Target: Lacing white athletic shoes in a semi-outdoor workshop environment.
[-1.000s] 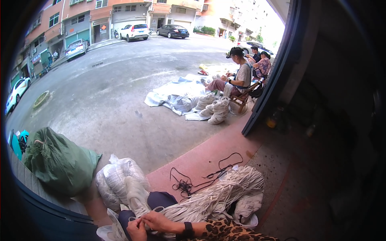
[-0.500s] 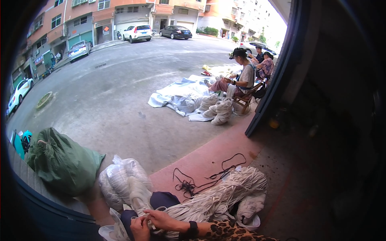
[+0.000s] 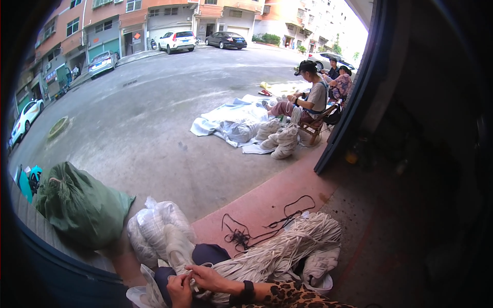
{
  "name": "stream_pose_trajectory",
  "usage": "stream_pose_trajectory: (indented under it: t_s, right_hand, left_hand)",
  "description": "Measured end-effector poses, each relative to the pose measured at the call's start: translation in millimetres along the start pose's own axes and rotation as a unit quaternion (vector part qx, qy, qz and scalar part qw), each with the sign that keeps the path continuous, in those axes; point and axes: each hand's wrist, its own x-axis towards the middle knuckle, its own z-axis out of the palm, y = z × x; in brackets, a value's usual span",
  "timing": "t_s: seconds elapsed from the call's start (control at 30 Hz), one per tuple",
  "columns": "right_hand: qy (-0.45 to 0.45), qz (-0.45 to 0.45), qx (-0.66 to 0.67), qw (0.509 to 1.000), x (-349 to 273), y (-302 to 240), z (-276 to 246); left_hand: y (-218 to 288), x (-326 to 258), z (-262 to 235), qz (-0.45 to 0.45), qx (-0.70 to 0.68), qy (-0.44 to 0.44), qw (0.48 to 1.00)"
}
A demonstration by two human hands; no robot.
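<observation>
Low in the picture, my left hand (image 3: 179, 290) and my right hand (image 3: 207, 278) meet over my lap. Both have their fingers pinched around a pale cord (image 3: 207, 265), which makes a small loop above my right knuckles. Its ends between the fingers are too small to make out. A hank of beige cords (image 3: 177, 248) lies just beyond my hands, over my dark-trousered knee. To the right, a thick heap of loose beige cords (image 3: 287, 249) spreads from beside my right wrist.
A clear bag of pale bundles (image 3: 156, 223) and a big green sack (image 3: 82, 208) stand at left. A tangled black cord (image 3: 240, 237) lies on the red floor strip. Farther off, people sit by cord bundles (image 3: 282, 141) on white sheeting (image 3: 215, 120). A dark door edge (image 3: 345, 113) rises at right.
My hands stay together on the cord, with only a slight shift of the fingers. The nearest seated person's hands have risen a little. The view has moved slightly.
</observation>
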Motion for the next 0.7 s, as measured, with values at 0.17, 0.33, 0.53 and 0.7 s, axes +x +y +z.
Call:
stream_pose_trajectory:
  t_s: [0.17,0.33,0.53,0.7]
  right_hand:
    - [0.024,-0.041,-0.056,0.997,-2,1,-1]
    - [0.011,-0.040,-0.057,0.997,2,-6,-5]
    - [0.009,-0.054,-0.055,0.997,4,-11,-4]
    - [0.005,-0.041,-0.042,0.998,10,-15,1]
  left_hand:
    - [3,5,-8,-0.024,-0.007,-0.020,1.000]
    - [10,11,-13,-0.024,-0.008,-0.035,0.999]
    - [1,21,-8,0.033,-0.002,-0.035,0.999]
    - [1,30,-10,0.041,-0.020,-0.042,0.998]
